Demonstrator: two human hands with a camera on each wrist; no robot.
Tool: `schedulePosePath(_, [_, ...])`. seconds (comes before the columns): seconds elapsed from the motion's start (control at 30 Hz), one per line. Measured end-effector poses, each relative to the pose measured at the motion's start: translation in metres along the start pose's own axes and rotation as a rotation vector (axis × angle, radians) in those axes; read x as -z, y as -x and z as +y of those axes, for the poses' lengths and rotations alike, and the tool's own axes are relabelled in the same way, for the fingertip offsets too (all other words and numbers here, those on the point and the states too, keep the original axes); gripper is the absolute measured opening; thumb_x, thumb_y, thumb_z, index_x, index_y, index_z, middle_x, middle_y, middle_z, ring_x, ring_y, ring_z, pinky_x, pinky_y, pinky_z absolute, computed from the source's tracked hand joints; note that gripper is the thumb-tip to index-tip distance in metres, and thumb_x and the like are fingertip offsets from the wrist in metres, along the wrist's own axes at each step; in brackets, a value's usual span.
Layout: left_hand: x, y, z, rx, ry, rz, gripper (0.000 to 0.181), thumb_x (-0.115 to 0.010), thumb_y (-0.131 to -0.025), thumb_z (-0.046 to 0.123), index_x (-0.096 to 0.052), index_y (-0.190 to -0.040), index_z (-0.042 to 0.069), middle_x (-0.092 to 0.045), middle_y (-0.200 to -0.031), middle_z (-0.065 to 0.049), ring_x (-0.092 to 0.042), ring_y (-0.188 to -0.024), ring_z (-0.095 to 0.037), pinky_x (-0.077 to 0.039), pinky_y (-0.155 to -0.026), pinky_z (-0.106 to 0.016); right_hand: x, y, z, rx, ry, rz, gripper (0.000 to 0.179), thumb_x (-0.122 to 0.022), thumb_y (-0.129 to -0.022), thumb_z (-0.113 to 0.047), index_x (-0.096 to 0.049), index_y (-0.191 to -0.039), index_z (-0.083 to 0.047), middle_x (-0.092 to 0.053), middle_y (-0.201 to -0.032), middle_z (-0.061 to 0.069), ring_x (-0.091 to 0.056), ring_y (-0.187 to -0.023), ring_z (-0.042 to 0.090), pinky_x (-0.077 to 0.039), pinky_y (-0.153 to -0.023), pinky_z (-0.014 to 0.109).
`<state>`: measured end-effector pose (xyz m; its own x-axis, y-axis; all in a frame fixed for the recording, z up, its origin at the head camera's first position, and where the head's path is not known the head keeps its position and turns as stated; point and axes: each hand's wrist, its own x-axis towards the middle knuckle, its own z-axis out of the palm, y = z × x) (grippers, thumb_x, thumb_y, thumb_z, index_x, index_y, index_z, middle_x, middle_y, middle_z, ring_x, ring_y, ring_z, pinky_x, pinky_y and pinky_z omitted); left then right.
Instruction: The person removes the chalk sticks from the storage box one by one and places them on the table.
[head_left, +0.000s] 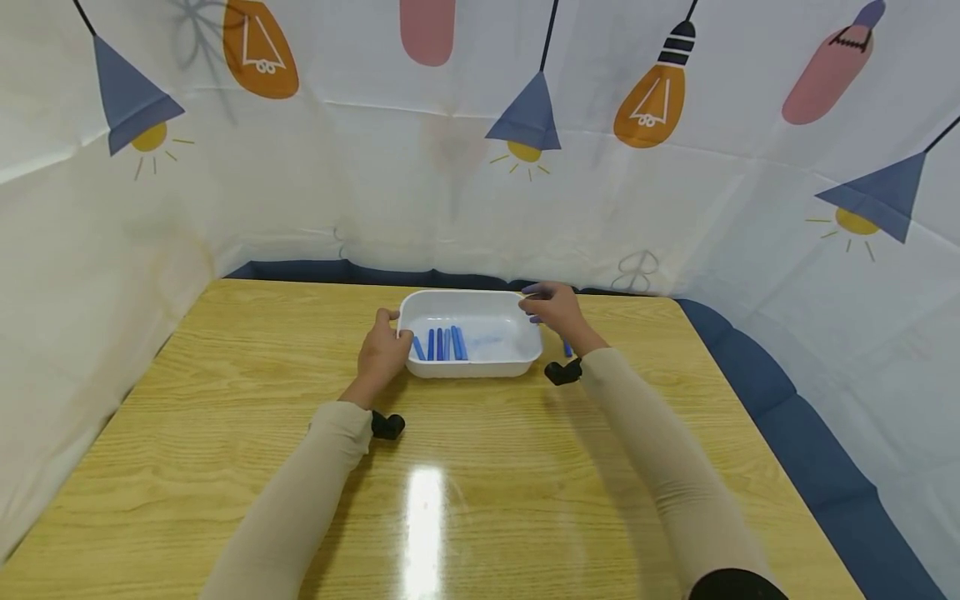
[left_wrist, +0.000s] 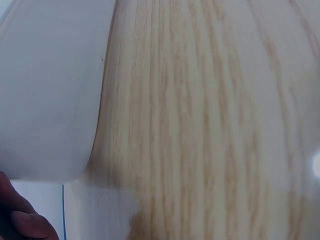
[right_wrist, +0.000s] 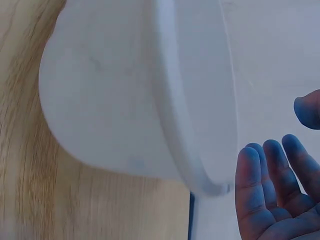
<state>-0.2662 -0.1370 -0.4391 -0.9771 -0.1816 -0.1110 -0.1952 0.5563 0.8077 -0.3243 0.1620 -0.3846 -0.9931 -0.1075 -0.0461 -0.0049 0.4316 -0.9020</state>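
A white tray point(head_left: 487, 368) with rounded corners stands near the table's far edge. Inside its left half lie several blue sticks point(head_left: 440, 344) that look like chalk or pastel, in a rough row, with a blue smudge on the floor beside them. My left hand point(head_left: 384, 354) grips the tray's left end, thumb over the rim. Above the right end is my right hand point(head_left: 557, 308); in the right wrist view its blue-stained fingers point(right_wrist: 250, 172) are fairly straight, apart from the thumb, and nothing shows between them. Another blue stick point(head_left: 567, 349) lies right of the tray, partly hidden by the wrist.
The wooden table point(head_left: 480, 467) carries a bright light reflection in front of the tray. Behind it hangs a white printed cloth point(head_left: 450, 200) with lamp pictures, and dark blue padding point(head_left: 795, 425) runs along the right side. A black wrist device point(head_left: 388, 426) sits below the left hand.
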Motion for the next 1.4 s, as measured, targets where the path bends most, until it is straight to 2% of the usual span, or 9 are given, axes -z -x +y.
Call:
schedulePosePath(0.13, [0.0, -0.001, -0.002, 0.003, 0.0, 0.003, 0.054, -0.044, -0.094, 0.029, -0.032, -0.144, 0.014, -0.054, -0.136, -0.017, -0.054, -0.117, -0.028, -0.046, -0.086, -0.04, -0.01, -0.003, -0.003, -0.011, -0.015, -0.018, 0.045, -0.068, -0.086, -0.021, -0.059, -0.126, -0.001, -0.062, -0.118, 0.018, -0.064, -0.103, 0.031, -0.056, -0.081, 0.035])
schedulePosePath(0.27, [0.0, -0.002, -0.003, -0.006, 0.001, 0.007, 0.054, -0.043, -0.093, 0.028, -0.032, -0.144, 0.014, -0.054, -0.135, -0.017, -0.055, -0.116, -0.029, -0.046, -0.086, -0.041, -0.022, -0.005, -0.005, -0.028, -0.055, -0.041, 0.044, -0.068, -0.086, -0.018, -0.059, -0.126, -0.002, -0.062, -0.119, 0.018, -0.062, -0.109, 0.038, -0.057, -0.08, 0.036])
schedulePosePath(0.53, [0.001, -0.002, -0.004, -0.023, -0.007, 0.03, 0.053, -0.043, -0.093, 0.028, -0.034, -0.143, 0.014, -0.055, -0.136, -0.018, -0.055, -0.12, -0.03, -0.046, -0.086, -0.042, -0.044, -0.007, -0.011, -0.032, -0.09, -0.086, 0.04, -0.068, -0.087, -0.015, -0.06, -0.124, -0.003, -0.063, -0.118, 0.018, -0.063, -0.109, 0.039, -0.057, -0.079, 0.037])
schedulePosePath(0.8, [0.001, -0.002, -0.002, -0.011, -0.005, 0.037, 0.053, -0.044, -0.092, 0.028, -0.035, -0.143, 0.014, -0.056, -0.132, -0.017, -0.056, -0.111, -0.028, -0.045, -0.08, -0.039, -0.064, -0.008, -0.014, -0.044, -0.097, -0.109, 0.042, -0.07, -0.085, -0.016, -0.061, -0.123, -0.001, -0.064, -0.118, 0.018, -0.064, -0.106, 0.037, -0.057, -0.08, 0.036])
schedulePosePath(1.13, [0.0, -0.003, -0.002, -0.01, 0.006, 0.015, 0.053, -0.044, -0.092, 0.029, -0.035, -0.143, 0.014, -0.056, -0.132, -0.016, -0.056, -0.109, -0.028, -0.045, -0.077, -0.036, -0.085, -0.011, -0.011, -0.079, -0.017, -0.121, 0.036, -0.071, -0.084, -0.016, -0.065, -0.118, -0.007, -0.068, -0.109, 0.013, -0.066, -0.093, 0.024, -0.057, -0.074, 0.035])
schedulePosePath(1.23, [0.0, -0.004, -0.003, -0.011, 0.008, 0.012, 0.053, -0.044, -0.093, 0.029, -0.035, -0.143, 0.015, -0.057, -0.131, -0.016, -0.056, -0.108, -0.028, -0.044, -0.076, -0.035, -0.089, -0.011, -0.01, -0.096, 0.02, -0.128, 0.035, -0.071, -0.084, -0.018, -0.065, -0.118, -0.011, -0.068, -0.107, 0.011, -0.067, -0.091, 0.024, -0.057, -0.073, 0.035])
schedulePosePath(1.4, [0.0, -0.004, -0.004, -0.019, 0.01, 0.013, 0.054, -0.044, -0.092, 0.029, -0.035, -0.143, 0.015, -0.057, -0.132, -0.017, -0.056, -0.11, -0.028, -0.044, -0.076, -0.035, -0.096, -0.011, -0.009, -0.103, 0.019, -0.133, 0.034, -0.071, -0.083, -0.019, -0.066, -0.117, -0.013, -0.068, -0.105, 0.01, -0.067, -0.087, 0.024, -0.057, -0.07, 0.034])
